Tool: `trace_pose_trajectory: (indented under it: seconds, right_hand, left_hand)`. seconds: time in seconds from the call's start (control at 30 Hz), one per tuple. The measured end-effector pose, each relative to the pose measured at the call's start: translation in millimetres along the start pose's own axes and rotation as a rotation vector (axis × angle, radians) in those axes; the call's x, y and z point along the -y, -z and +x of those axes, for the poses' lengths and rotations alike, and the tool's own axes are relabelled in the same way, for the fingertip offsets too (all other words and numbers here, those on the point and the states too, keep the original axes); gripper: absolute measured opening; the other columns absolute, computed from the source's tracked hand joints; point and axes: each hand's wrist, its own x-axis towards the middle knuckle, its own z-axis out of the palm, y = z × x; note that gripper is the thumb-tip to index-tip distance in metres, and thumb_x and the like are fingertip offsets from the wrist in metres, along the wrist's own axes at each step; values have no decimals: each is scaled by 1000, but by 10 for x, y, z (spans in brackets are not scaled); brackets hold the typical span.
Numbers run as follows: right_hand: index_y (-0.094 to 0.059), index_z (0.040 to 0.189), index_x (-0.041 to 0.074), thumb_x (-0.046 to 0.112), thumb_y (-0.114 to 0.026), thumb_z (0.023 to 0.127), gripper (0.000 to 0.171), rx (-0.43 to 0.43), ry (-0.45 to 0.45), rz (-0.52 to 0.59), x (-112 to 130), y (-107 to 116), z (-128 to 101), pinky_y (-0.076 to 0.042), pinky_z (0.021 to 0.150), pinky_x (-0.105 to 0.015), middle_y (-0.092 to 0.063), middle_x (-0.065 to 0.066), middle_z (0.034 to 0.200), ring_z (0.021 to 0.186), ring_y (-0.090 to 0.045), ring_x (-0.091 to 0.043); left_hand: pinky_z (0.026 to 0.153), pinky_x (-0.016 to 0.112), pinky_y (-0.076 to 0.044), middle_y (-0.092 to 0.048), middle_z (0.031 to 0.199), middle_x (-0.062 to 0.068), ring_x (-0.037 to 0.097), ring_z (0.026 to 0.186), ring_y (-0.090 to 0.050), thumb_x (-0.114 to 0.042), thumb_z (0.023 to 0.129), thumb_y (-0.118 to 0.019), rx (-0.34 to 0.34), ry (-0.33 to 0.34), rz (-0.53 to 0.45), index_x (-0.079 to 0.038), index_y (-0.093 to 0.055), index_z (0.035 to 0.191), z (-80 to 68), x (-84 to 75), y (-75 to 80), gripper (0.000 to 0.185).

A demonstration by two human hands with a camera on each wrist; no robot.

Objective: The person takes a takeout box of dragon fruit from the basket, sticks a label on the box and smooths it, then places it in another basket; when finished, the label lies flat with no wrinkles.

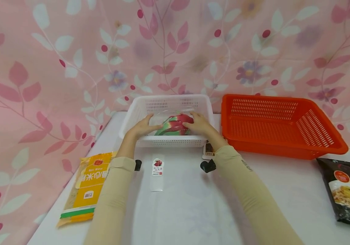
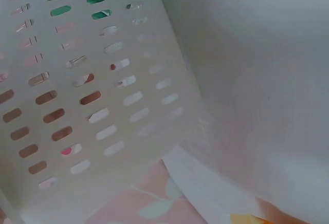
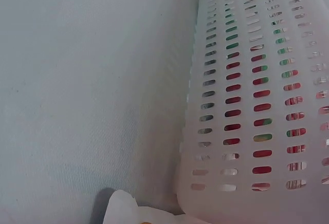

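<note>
A white slotted basket stands on the white table at the middle back. Inside it lies a red and green packet under clear wrap. My left hand grips the packet's left end and my right hand grips its right end, both reaching over the near rim. The left wrist view is filled by the basket's wall. In the right wrist view, the wall lets red and green show through its slots. Neither hand appears in the wrist views.
An orange basket stands to the right of the white one. A yellow packet lies at the table's left edge, a black noodle packet at the right. A small clear sachet and a small dark packet lie between my forearms.
</note>
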Motion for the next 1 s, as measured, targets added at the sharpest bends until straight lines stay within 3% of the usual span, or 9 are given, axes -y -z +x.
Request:
trace_pose_trajectory:
  seconds: [0.33,0.57,1.0]
  right_hand:
    - [-23,143,5,37,-54,91,69,8,-2,4,-21,-43,0,-23,105,-50,-25,-22,144,129,-27,-35]
    - [-24,143,6,37,-55,90,69,-13,13,1,-28,-40,-4,-25,104,-50,-27,-23,142,127,-30,-36]
    - [-24,144,6,38,-55,90,70,-30,41,-25,-17,-30,-15,-26,103,-51,-22,-21,143,125,-30,-35]
  left_hand:
    - [105,54,-20,-16,151,12,33,136,-15,-51,81,-61,-25,-22,3,-13,-12,148,18,62,-31,91]
    - [106,51,-19,-18,150,12,30,136,-15,-47,81,-63,-62,-84,23,-10,-19,146,3,48,-43,87]
    - [105,57,-14,-8,150,21,36,137,-8,-45,83,-61,-135,-140,77,-9,-34,142,-38,-3,-29,74]
